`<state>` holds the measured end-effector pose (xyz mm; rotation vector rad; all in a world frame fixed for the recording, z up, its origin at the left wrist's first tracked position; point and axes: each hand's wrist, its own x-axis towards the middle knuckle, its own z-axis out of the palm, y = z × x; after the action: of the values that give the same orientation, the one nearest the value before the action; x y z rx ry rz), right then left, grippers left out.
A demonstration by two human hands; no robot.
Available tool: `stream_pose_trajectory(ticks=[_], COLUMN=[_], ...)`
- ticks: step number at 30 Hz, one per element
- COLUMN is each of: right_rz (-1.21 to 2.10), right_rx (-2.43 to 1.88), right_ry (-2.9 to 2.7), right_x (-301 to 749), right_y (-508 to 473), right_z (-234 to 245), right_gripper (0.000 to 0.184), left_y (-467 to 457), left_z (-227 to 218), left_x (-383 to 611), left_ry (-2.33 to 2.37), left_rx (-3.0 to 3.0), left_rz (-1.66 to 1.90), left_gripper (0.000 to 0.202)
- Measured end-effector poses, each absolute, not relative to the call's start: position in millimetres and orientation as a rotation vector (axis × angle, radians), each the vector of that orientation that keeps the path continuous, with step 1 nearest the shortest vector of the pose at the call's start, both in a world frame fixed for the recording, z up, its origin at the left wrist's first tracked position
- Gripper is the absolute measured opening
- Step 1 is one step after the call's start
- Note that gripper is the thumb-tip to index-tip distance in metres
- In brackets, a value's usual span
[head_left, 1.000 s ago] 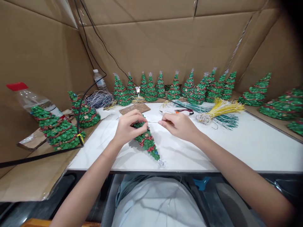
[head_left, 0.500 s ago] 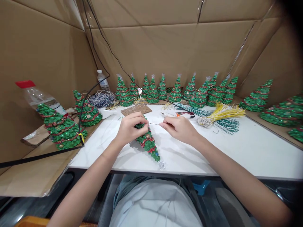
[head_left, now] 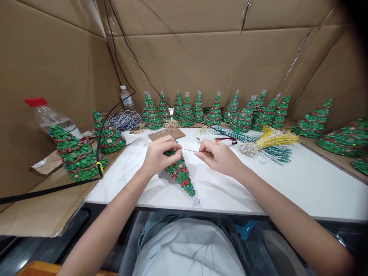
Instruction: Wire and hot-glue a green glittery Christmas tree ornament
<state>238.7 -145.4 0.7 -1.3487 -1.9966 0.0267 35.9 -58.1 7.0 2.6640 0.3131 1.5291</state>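
Observation:
My left hand (head_left: pixel 159 156) grips the wide base of a small green Christmas tree (head_left: pixel 180 173) with red garland, which lies tilted on the white table (head_left: pixel 287 180) with its silver tip pointing toward me. My right hand (head_left: pixel 219 156) pinches a thin wire (head_left: pixel 188 150) that runs from its fingertips to the tree's base. Both hands are close together near the table's middle front.
Several finished trees (head_left: pixel 215 111) line the back and both sides against cardboard walls. A yellow and green wire bundle (head_left: pixel 268 142) lies right of my hands. A brown card (head_left: pixel 166 133), scissors (head_left: pixel 224 140), a wire coil (head_left: pixel 124 120), two bottles (head_left: pixel 50 119) and a black cable (head_left: pixel 97 142) are nearby.
My hands keep their hold on the tree and wire, with the right hand shifted slightly closer to the tree. The camera has tilted a little.

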Motion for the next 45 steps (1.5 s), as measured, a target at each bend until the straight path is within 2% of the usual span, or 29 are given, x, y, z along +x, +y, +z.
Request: stream_pose_trajectory(ticks=[23, 45], right_rz=[-0.056, 0.029], right_rx=[-1.437, -1.469], right_ry=[-2.03, -2.048], right_x=[237.5, 237.0], right_y=[-145.4, -146.5], right_z=[3.3, 4.2], right_gripper=[0.025, 0.025], left_y=[-55.8, -57.2], left_z=[4.0, 4.2], left_x=[37.1, 37.8], left_ry=[0.28, 0.249], left_rx=[2.744, 2.743], left_rz=[1.562, 1.61], left_gripper=[0.007, 0.005])
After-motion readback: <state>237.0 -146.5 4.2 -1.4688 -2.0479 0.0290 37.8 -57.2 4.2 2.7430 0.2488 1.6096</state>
